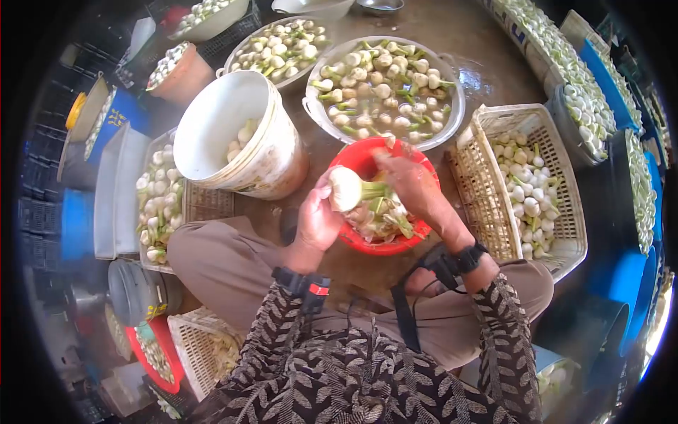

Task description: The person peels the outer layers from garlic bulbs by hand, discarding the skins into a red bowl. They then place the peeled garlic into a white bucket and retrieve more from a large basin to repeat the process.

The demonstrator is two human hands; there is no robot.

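Note:
A large white bulb (345, 189) with a cut green stem is held in my left hand (317, 219), its fingers wrapped round the bulb's left side. My right hand (413, 185) is by the bulb's stem, over the red bucket; its fingers are smeared by motion, and what they hold, if anything, cannot be made out. Below both hands stands the red bucket (378, 247), with peelings and green stem scraps (381, 218) inside. Just behind it, a round basin (455, 116) holds many bulbs in water.
At the left a tilted white bucket (272, 166) holds a few bulbs. A cream crate (487, 212) of bulbs stands at the right, another crate (169, 268) at the left. A second basin (229, 65) of bulbs is behind. More crates and tubs line both sides.

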